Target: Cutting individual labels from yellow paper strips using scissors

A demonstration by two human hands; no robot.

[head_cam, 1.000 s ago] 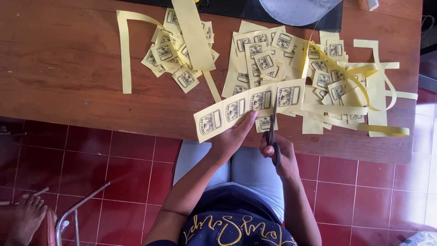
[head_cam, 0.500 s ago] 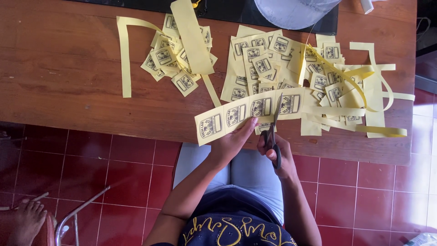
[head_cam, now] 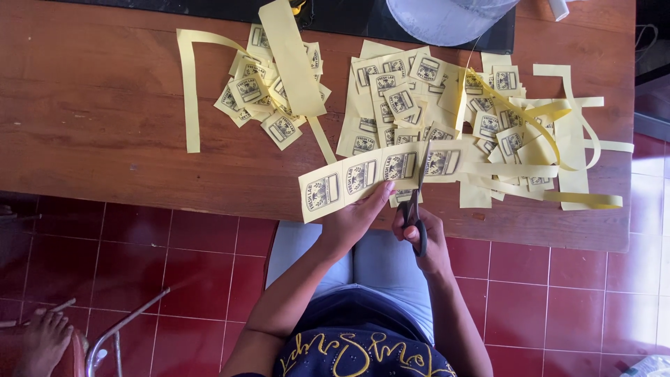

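Note:
My left hand (head_cam: 356,218) pinches a pale yellow paper strip (head_cam: 363,178) printed with several black-framed labels and holds it over the front edge of the wooden table (head_cam: 98,126). My right hand (head_cam: 422,234) grips dark-handled scissors (head_cam: 417,202). Their blades point up into the strip between two labels, right of the strip's middle. Piles of cut yellow labels (head_cam: 269,101) and a second label heap (head_cam: 419,98) lie on the table beyond the strip.
Long yellow offcut ribbons (head_cam: 558,139) tangle at the table's right. One thin offcut strip (head_cam: 188,91) lies at the left. A pale cap-like object (head_cam: 447,17) sits on a dark mat at the far edge. Red floor tiles lie below; another person's foot (head_cam: 42,342) shows at bottom left.
The strip has slid slightly left and the scissors have moved up into it between two labels. Both hands stay at the table's front edge.

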